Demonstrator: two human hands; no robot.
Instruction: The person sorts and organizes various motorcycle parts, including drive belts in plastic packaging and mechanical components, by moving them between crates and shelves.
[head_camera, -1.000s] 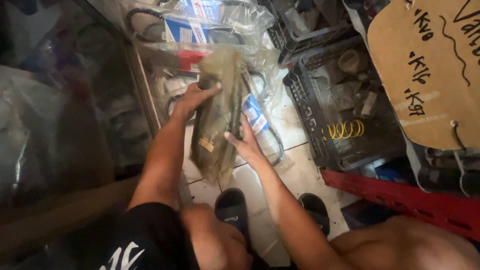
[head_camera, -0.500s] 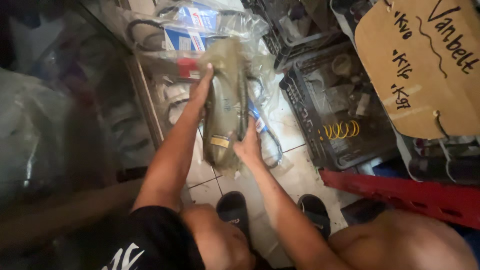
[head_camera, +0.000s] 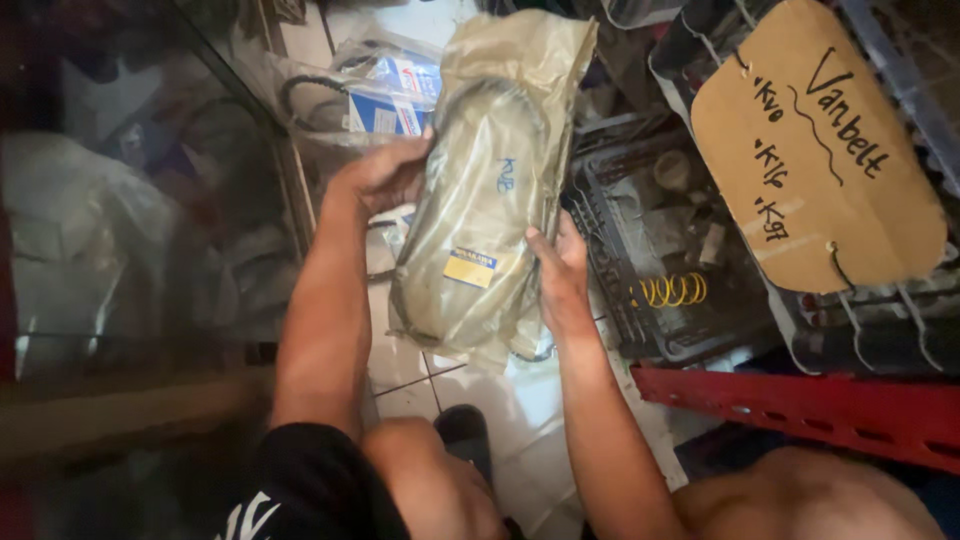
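Between both hands hangs the bagged belt (head_camera: 490, 190) (dusty plastic), left hand (head_camera: 385, 175) and right hand (head_camera: 560, 270) gripping it.

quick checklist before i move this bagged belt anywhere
1. Both hands on the bag: ok, left hand at its upper edge, right hand at its lower side.
2. Bag closed: cannot tell, the ends are crumpled.
3. Belt fully inside: cannot tell, a dark loop shows at the bottom.
4. Clear of the cardboard sign: ok, apart.
5. Crate close on the right: ok, not touching.
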